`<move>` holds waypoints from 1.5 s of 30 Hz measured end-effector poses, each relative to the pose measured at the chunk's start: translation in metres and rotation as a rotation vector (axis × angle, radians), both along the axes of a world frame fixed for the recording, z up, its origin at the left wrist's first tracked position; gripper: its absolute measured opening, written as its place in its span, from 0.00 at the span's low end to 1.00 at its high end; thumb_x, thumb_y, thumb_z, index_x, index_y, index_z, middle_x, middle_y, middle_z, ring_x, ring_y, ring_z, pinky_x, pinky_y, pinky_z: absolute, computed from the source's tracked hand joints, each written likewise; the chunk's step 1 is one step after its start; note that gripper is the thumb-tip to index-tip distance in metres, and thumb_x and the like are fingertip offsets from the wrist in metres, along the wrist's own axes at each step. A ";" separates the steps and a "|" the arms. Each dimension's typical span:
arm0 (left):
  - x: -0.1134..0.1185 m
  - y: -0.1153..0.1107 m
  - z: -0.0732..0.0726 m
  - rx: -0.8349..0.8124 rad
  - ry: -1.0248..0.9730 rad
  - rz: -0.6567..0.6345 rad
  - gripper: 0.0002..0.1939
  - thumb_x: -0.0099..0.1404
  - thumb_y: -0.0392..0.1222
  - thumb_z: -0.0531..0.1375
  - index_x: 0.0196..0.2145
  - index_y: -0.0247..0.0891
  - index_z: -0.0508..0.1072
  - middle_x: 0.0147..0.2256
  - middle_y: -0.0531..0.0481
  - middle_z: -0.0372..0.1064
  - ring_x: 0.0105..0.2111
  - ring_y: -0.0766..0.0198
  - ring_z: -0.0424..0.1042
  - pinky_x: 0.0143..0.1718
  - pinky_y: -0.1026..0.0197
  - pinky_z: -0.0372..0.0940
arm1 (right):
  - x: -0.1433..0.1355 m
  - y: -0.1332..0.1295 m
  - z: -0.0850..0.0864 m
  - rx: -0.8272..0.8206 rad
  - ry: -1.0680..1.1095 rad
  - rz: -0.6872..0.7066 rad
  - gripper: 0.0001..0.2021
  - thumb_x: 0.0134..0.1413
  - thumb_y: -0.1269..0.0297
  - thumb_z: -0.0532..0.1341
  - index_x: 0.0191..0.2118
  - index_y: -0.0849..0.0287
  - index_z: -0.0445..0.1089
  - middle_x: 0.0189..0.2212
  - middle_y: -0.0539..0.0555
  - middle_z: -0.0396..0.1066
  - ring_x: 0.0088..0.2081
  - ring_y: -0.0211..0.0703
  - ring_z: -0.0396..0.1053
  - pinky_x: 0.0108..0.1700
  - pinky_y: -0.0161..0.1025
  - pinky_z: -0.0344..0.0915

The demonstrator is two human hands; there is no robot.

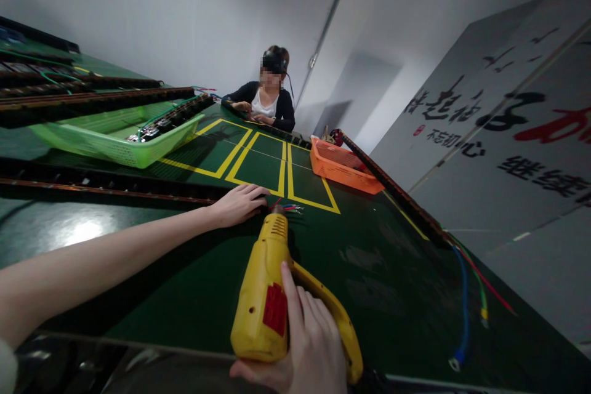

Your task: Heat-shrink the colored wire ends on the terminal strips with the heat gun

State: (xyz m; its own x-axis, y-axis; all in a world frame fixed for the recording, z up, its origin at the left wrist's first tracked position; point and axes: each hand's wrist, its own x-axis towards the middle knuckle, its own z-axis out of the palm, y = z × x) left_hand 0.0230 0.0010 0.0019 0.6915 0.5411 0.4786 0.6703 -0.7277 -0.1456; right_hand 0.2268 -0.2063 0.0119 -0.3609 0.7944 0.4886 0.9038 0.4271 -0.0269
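My right hand (311, 335) is closed round a yellow heat gun (261, 286) with a red label, its index finger lying along the body. The gun's metal nozzle points away from me at a bundle of thin coloured wires (293, 208) with bare metal ends. Just left of the nozzle, my left hand (240, 202) grips the end of a long black strip (115, 192), where the wires come out. Its fingertips are partly hidden behind that end, and the strip runs off to the left across the green table (194, 295).
A green basket (148, 151) holds another strip, with more strips (92, 101) lying across it. An orange basket (344, 166) stands beyond the yellow tape rectangles. To the right, a strip (397, 191) trails blue, green and red cables (464, 301). A co-worker (272, 98) sits at the far edge.
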 end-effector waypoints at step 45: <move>-0.002 0.000 -0.002 0.043 -0.026 -0.009 0.10 0.66 0.39 0.52 0.43 0.37 0.68 0.53 0.46 0.61 0.50 0.58 0.61 0.50 0.56 0.57 | -0.009 -0.001 0.000 0.096 0.019 0.027 0.58 0.33 0.24 0.48 0.62 0.67 0.47 0.35 0.59 0.73 0.32 0.50 0.72 0.35 0.45 0.68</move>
State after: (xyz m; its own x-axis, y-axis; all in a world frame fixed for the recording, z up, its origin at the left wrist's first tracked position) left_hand 0.0215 0.0005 -0.0005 0.6833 0.5135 0.5190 0.6677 -0.7271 -0.1596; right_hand 0.2182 -0.2071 0.0123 -0.3713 0.7341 0.5686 0.8918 0.4524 -0.0017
